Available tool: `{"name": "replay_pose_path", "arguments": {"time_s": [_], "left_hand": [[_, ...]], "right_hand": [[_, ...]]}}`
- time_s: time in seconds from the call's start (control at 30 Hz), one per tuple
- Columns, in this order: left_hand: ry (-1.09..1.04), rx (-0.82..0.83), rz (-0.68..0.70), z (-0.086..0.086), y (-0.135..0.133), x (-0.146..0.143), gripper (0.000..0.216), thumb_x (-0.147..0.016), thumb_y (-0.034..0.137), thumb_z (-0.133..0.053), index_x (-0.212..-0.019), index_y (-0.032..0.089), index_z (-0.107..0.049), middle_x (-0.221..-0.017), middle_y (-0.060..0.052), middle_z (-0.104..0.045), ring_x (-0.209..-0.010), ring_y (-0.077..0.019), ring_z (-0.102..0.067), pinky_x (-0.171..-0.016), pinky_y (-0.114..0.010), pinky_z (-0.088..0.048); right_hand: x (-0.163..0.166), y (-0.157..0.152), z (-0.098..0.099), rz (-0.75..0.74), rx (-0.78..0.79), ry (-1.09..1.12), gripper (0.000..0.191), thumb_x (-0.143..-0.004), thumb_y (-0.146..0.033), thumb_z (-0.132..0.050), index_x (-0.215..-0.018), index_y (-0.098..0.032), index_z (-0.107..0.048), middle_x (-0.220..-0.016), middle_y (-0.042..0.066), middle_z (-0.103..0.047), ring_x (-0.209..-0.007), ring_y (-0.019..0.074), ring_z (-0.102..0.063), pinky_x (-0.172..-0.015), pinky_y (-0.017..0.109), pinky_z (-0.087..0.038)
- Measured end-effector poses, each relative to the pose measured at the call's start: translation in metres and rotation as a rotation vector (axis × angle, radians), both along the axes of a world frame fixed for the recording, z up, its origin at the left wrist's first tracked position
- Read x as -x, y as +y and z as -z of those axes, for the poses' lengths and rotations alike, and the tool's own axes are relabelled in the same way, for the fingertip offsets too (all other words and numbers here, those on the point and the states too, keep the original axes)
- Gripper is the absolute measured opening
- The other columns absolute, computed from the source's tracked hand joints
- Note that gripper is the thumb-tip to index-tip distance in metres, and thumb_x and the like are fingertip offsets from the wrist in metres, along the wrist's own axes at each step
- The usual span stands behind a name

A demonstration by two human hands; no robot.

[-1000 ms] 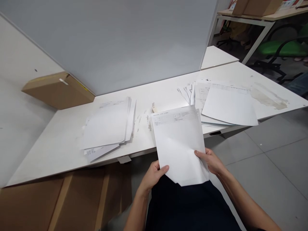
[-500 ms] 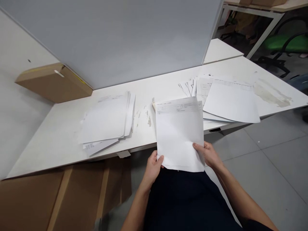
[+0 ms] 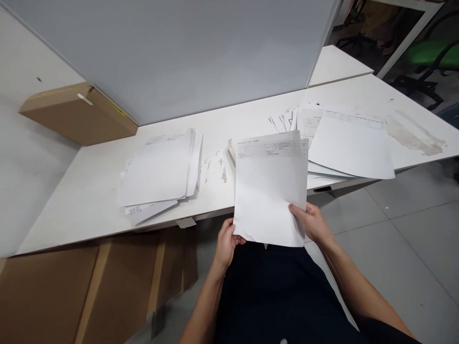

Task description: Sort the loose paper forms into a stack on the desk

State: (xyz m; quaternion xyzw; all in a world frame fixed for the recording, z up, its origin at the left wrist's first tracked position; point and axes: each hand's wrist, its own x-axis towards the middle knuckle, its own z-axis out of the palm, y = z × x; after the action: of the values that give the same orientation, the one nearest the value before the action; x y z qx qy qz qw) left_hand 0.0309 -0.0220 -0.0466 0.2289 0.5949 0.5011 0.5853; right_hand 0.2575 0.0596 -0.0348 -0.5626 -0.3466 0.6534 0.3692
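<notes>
A few white paper sheets [image 3: 268,186] are held upright in front of me, the front one printed with a small table along its top. Another sheet's printed edge peeks out behind it on the right. My right hand [image 3: 313,222] pinches the lower right side, thumb on the front and fingers behind. At the lower left corner, my left hand [image 3: 226,242] grips the edge, its thumb by the side and its fingertips showing under the bottom. A loose stack of papers [image 3: 158,169] lies to the left on the white table [image 3: 96,191]; more papers [image 3: 351,145] are fanned out to the right.
A grey panel [image 3: 201,52] rises behind the table. A cardboard box [image 3: 79,117] leans at the back left, and large cardboard pieces [image 3: 122,282] stand beneath the front edge. Partly behind the held sheets is a small tan object [image 3: 231,154]. A green chair [image 3: 430,52] stands far right.
My left thumb has slid off the front of the sheets to their left edge, and its fingertips now show below. My right hand keeps its grip. The view has shifted slightly.
</notes>
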Motion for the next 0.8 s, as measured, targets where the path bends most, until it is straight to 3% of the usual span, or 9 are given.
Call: {"name": "replay_pose_path", "arguments": {"time_s": [0.1, 0.23, 0.37, 0.47, 0.57, 0.7, 0.8], "left_hand": [[-0.064, 0.015, 0.021, -0.002, -0.001, -0.004, 0.034, -0.076, 0.048, -0.054, -0.086, 0.015, -0.053, -0.063, 0.001, -0.056, -0.047, -0.0095, -0.050, -0.047, -0.023, -0.040], [0.154, 0.010, 0.093, 0.000, -0.002, -0.007, 0.030, -0.068, 0.041, -0.067, -0.074, 0.014, -0.055, -0.054, 0.003, -0.054, -0.044, -0.0067, -0.046, -0.046, -0.020, -0.037], [0.350, 0.037, 0.041, -0.002, 0.000, -0.006, 0.030, -0.067, 0.042, -0.066, -0.067, 0.015, -0.055, -0.044, 0.005, -0.048, -0.038, -0.0063, -0.040, -0.040, -0.019, -0.031], [0.399, 0.019, 0.025, -0.007, 0.000, -0.007, 0.029, -0.066, 0.041, -0.068, -0.070, 0.014, -0.060, -0.049, 0.003, -0.053, -0.045, -0.0093, -0.047, -0.045, -0.021, -0.037], [0.345, -0.017, 0.027, -0.009, 0.000, -0.006, 0.029, -0.070, 0.041, -0.066, -0.079, 0.013, -0.065, -0.066, -0.002, -0.065, -0.060, -0.0139, -0.057, -0.057, -0.025, -0.045], [0.225, -0.048, 0.041, -0.009, -0.001, -0.002, 0.027, -0.070, 0.040, -0.066, -0.077, 0.014, -0.059, -0.063, -0.001, -0.063, -0.057, -0.0126, -0.057, -0.055, -0.024, -0.046], [0.071, -0.105, 0.109, -0.012, -0.002, -0.001, 0.041, -0.062, 0.030, -0.075, -0.095, 0.017, -0.055, -0.088, -0.005, -0.067, -0.079, -0.0167, -0.063, -0.072, -0.028, -0.050]], "right_hand": [[0.000, 0.000, 0.000, 0.004, 0.005, 0.015, 0.027, -0.067, -0.039, -0.069, -0.081, -0.017, -0.067, -0.073, 0.004, -0.070, -0.069, 0.0214, -0.064, -0.062, 0.029, -0.049], [0.001, -0.001, 0.002, -0.030, -0.009, -0.017, 0.028, -0.069, -0.040, -0.067, -0.083, -0.017, -0.068, -0.075, 0.004, -0.071, -0.069, 0.0215, -0.064, -0.061, 0.029, -0.049], [0.001, 0.000, 0.003, -0.039, -0.037, -0.090, 0.027, -0.069, -0.040, -0.067, -0.082, -0.017, -0.067, -0.075, 0.003, -0.070, -0.069, 0.0208, -0.064, -0.059, 0.028, -0.048], [0.003, 0.001, 0.007, -0.005, -0.039, -0.113, 0.027, -0.067, -0.041, -0.067, -0.079, -0.016, -0.067, -0.073, 0.003, -0.070, -0.067, 0.0207, -0.063, -0.057, 0.028, -0.047], [0.003, 0.002, 0.011, 0.016, -0.030, -0.108, 0.026, -0.066, -0.040, -0.069, -0.076, -0.016, -0.067, -0.073, 0.002, -0.070, -0.066, 0.0203, -0.063, -0.058, 0.028, -0.047], [0.003, 0.004, 0.014, 0.059, -0.003, -0.024, 0.025, -0.064, -0.038, -0.070, -0.077, -0.016, -0.068, -0.074, 0.003, -0.071, -0.071, 0.0218, -0.064, -0.062, 0.029, -0.049], [0.003, 0.006, 0.012, 0.092, 0.054, 0.070, 0.025, -0.062, -0.035, -0.073, -0.078, -0.017, -0.067, -0.075, 0.004, -0.072, -0.074, 0.0232, -0.066, -0.067, 0.032, -0.051]]}}
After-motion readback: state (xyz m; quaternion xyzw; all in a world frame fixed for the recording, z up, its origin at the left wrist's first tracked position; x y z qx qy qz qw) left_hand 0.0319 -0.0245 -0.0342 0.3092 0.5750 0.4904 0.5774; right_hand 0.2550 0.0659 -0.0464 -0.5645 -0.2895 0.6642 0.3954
